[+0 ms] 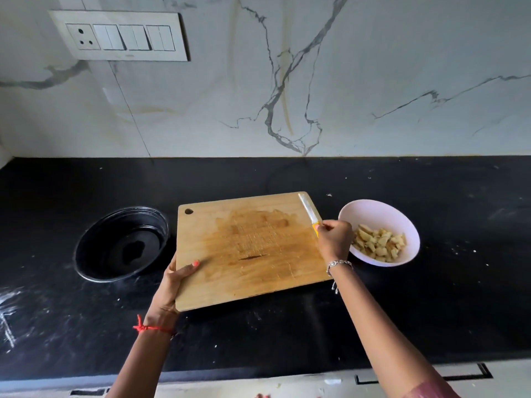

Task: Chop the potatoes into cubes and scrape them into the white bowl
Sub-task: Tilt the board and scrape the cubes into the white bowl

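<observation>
A wooden cutting board (247, 248) lies on the black counter, its surface wet and bare of potato. My left hand (175, 282) grips the board's near left edge, thumb on top. My right hand (334, 238) holds a yellow-handled knife (309, 211) at the board's right edge, blade pointing away from me. Just right of the board stands the white bowl (370, 209), and a heap of potato cubes (379, 244) lies in it.
A round black dish (122, 244) sits left of the board. The black counter (459, 268) is speckled with white bits. A marble wall with a switch panel (120, 35) rises behind. The counter's front edge runs below my arms.
</observation>
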